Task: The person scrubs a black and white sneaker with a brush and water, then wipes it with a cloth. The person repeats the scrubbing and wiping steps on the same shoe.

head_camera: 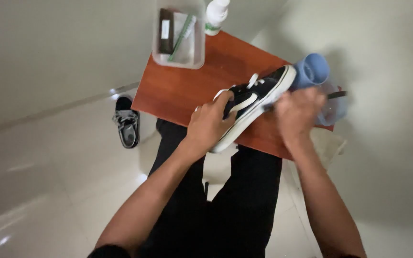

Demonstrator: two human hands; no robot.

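Note:
A black sneaker [256, 98] with a white sole and white laces lies tilted over the reddish-brown wooden table [178, 91]. My left hand [210, 125] grips it at the heel end. My right hand [296, 112] is closed against the sneaker's side near the toe; it is blurred, and what it holds is hidden. A dark handle [336, 94] pokes out to the right of that hand, but I cannot tell whether the hand holds it. A blue plastic cup [311, 70] lies just beyond the toe.
A clear plastic tub [179, 58] with a dark brush and a green toothbrush stands at the table's far corner, beside a white bottle [214, 16]. A second black sneaker [127, 123] rests on the pale tiled floor to the left. My black-trousered legs are under the table.

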